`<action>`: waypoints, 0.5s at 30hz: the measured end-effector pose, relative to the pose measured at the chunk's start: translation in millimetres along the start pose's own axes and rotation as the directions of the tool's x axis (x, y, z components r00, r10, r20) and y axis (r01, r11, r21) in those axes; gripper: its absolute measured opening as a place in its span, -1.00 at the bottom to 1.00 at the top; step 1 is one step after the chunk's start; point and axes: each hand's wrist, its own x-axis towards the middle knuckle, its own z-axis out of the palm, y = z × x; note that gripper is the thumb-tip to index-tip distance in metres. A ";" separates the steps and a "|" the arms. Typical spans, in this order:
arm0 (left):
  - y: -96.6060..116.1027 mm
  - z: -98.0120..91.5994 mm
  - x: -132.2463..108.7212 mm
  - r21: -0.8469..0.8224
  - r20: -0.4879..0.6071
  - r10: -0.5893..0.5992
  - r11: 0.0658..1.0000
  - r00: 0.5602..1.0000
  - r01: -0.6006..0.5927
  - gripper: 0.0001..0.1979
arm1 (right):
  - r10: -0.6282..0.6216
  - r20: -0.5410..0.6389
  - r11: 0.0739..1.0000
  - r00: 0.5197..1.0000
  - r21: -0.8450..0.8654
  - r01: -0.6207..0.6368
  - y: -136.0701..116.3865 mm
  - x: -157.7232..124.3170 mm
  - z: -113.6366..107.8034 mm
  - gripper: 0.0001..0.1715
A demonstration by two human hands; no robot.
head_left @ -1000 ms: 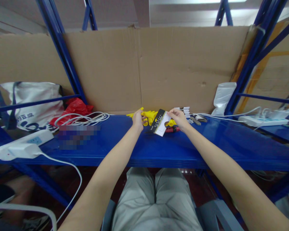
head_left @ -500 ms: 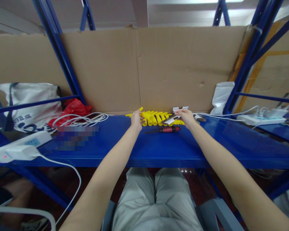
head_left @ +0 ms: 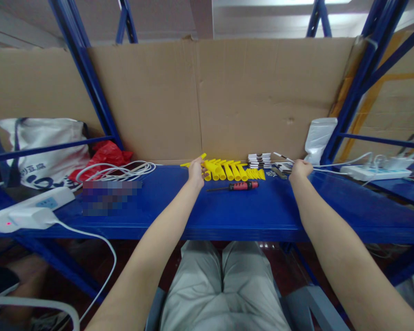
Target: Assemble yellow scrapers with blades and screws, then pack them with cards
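At the left end of a row of yellow plastic tube-shaped pieces (head_left: 229, 171), my left hand (head_left: 196, 172) has its fingers curled round one yellow piece (head_left: 203, 156). My right hand (head_left: 301, 169) is farther right, closed at the end of a thin white-and-black strip (head_left: 282, 156) that points up and left. Its fingertips are mostly hidden behind the hand. Small flat yellow pieces (head_left: 255, 174) continue the row, with a stack of white-and-black pieces (head_left: 259, 160) behind them. Dark flat pieces (head_left: 279, 173) and tiny metal parts (head_left: 271, 174) lie left of my right hand.
A red-and-black screwdriver (head_left: 243, 185) lies in front of the yellow row on the blue shelf (head_left: 241, 211). White cables (head_left: 134, 171) and a power strip (head_left: 31, 211) are at left. A white pouch (head_left: 320, 138) leans by the right post; cardboard (head_left: 241, 101) stands behind.
My right hand has moved right, away from the yellow row. The white and dark pieces it held there are gone from it, and a white-and-black stack now shows. My left hand stays put.
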 end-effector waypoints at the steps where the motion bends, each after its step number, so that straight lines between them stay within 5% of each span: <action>1: 0.0 0.2 -0.3 -0.001 -0.004 0.000 1.000 1.000 0.000 -0.84 | -0.001 -0.013 0.999 1.000 -0.038 0.001 2.5 1.5 -1.7 -0.72; 6: -0.1 0.8 -1.4 -0.017 -0.015 -0.006 1.000 1.000 0.005 -0.83 | -0.044 0.029 0.991 0.999 -0.123 0.048 9.3 0.6 -9.0 -0.74; 15: -1.4 1.0 -1.7 0.009 0.003 0.001 1.000 1.000 -0.001 -0.78 | -0.160 0.284 0.908 0.945 -0.332 0.254 19.9 -1.1 -7.0 -0.68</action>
